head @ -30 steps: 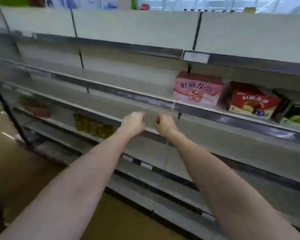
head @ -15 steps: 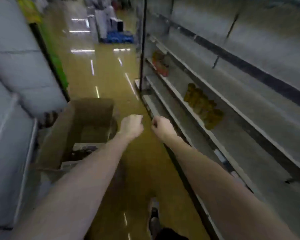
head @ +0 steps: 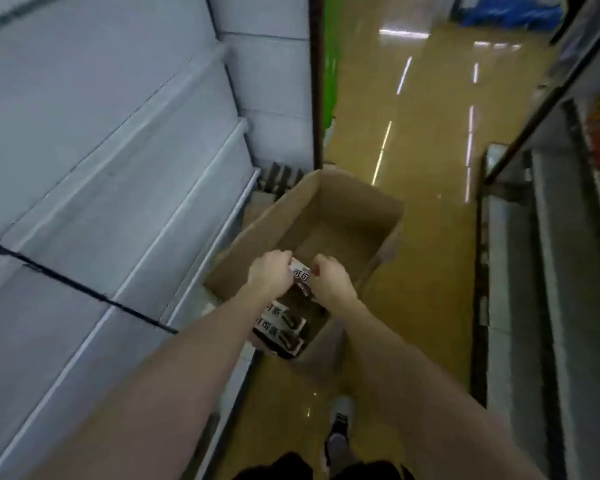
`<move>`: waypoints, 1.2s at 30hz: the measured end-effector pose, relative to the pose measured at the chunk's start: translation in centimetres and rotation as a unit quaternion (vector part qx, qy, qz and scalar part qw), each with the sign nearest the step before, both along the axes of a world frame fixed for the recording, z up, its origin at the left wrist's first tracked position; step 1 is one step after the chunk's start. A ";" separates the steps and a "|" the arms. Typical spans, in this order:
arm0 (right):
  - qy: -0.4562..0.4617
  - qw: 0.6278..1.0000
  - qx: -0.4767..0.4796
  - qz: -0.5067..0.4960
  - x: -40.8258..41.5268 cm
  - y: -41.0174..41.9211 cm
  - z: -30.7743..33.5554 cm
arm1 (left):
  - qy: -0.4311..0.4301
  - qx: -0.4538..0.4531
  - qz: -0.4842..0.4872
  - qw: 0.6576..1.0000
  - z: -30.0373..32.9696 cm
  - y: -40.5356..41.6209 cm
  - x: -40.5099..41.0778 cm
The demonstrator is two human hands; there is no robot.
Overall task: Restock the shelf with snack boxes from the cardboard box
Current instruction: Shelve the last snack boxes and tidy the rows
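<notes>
cardboard box (head: 329,216): matt brown card | floor (head: 426,140): glossy

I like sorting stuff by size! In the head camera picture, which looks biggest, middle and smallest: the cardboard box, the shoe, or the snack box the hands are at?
1. cardboard box, clearly largest.
2. and 3. shoe and snack box: unsure. Left hand and right hand hide most of the snack box, so its full size is not visible.

- Snack boxes (head: 279,329) in the cardboard box (head: 343,206): white tops with bold black characters, too blurred to read.
- No other legible text.
</notes>
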State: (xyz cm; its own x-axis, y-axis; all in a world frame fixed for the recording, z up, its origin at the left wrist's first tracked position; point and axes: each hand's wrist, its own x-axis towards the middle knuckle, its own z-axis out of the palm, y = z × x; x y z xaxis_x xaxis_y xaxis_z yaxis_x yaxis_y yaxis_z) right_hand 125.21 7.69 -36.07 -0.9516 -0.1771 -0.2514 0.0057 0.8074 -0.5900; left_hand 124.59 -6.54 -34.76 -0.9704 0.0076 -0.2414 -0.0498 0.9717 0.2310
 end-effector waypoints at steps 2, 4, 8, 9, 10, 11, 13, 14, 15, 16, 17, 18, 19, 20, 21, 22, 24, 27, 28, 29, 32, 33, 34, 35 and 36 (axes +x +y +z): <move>-0.014 1.000 -0.003 0.028 -1.8 -0.7 -1.8 | -0.016 -0.004 0.021 1.000 -1.5 -0.5 -1.2; -0.033 0.998 0.004 0.046 -3.0 -1.3 -3.8 | -0.029 -0.011 0.032 0.999 -2.9 -1.1 -1.9; -0.053 0.996 0.023 0.071 -4.8 -2.1 -6.4 | -0.068 -0.021 0.024 0.997 -5.6 -2.2 -3.1; -0.060 0.995 0.028 0.078 -5.1 -2.2 -7.3 | -0.074 -0.021 0.024 0.997 -6.4 -2.5 -3.3; -0.071 0.993 0.033 0.084 -5.4 -2.3 -8.1 | -0.082 -0.021 0.022 0.996 -7.1 -2.9 -3.6; -0.085 0.992 0.037 0.086 -5.7 -2.4 -9.1 | -0.089 -0.025 0.016 0.996 -8.0 -3.3 -3.8; -0.119 0.989 0.046 0.075 -6.2 -2.9 -11.0 | -0.108 -0.031 -0.003 0.994 -9.9 -3.9 -4.7; -0.133 0.988 0.048 0.066 -6.4 -3.1 -12.0 | -0.122 -0.031 -0.014 0.992 -11.0 -4.2 -5.2; -0.146 0.986 0.049 0.057 -6.6 -3.3 -13.1 | -0.134 -0.031 -0.026 0.990 -12.2 -4.5 -6.0; -0.155 0.985 0.053 0.048 -6.9 -3.5 -14.1 | -0.141 -0.030 -0.036 0.989 -13.6 -4.7 -6.8; -0.160 0.985 0.061 0.035 -7.2 -3.6 -15.2 | -0.143 -0.027 -0.048 0.988 -15.1 -4.8 -7.8; -0.171 0.982 0.076 0.025 -7.6 -3.7 -16.4 | -0.146 -0.022 -0.063 0.987 -16.6 -4.7 -8.9; -0.185 0.978 0.094 0.013 -8.1 -3.6 -17.6 | -0.156 -0.019 -0.084 0.984 -18.1 -4.5 -10.0; -0.197 0.974 0.112 -0.004 -8.5 -3.6 -18.9 | -0.166 -0.025 -0.110 0.980 -19.4 -4.1 -11.3; -0.203 0.971 0.124 -0.020 -8.9 -3.6 -20.3 | -0.170 -0.039 -0.139 0.975 -20.8 -3.9 -12.5; -0.208 0.969 0.131 -0.029 -9.3 -3.6 -21.5 | -0.172 -0.051 -0.165 0.970 -22.0 -3.7 -13.6; -0.210 0.967 0.138 -0.041 -10.2 -3.5 -23.8 | -0.176 -0.066 -0.205 0.961 -24.6 -3.5 -15.7; -0.223 0.961 0.152 -0.050 -11.6 -3.7 -27.3 | -0.218 -0.124 -0.266 0.931 -28.3 -3.7 -18.0; -0.230 0.958 0.162 -0.050 -11.9 -3.9 -28.4 | -0.221 -0.149 -0.293 0.918 -29.5 -3.9 -18.4; -0.235 0.955 0.175 -0.045 -12.2 -4.0 -29.5 | -0.211 -0.170 -0.321 0.907 -30.6 -4.1 -18.6; -0.236 0.944 0.230 -0.025 -12.4 -4.4 -32.7 | -0.172 -0.208 -0.378 0.886 -33.7 -4.5 -18.9; -0.233 0.940 0.248 -0.022 -12.3 -4.5 -33.5 | -0.163 -0.211 -0.390 0.882 -34.5 -4.5 -19.0; -0.228 0.937 0.264 -0.016 -12.3 -4.5 -34.0 | -0.156 -0.212 -0.399 0.878 -35.0 -4.6 -19.0; -0.221 0.934 0.279 -0.009 -12.2 -4.6 -34.2 | -0.146 -0.211 -0.410 0.875 -35.3 -4.5 -19.0; -0.211 0.933 0.292 -0.003 -12.2 -4.6 -34.1 | -0.136 -0.210 -0.421 0.872 -35.4 -4.5 -19.2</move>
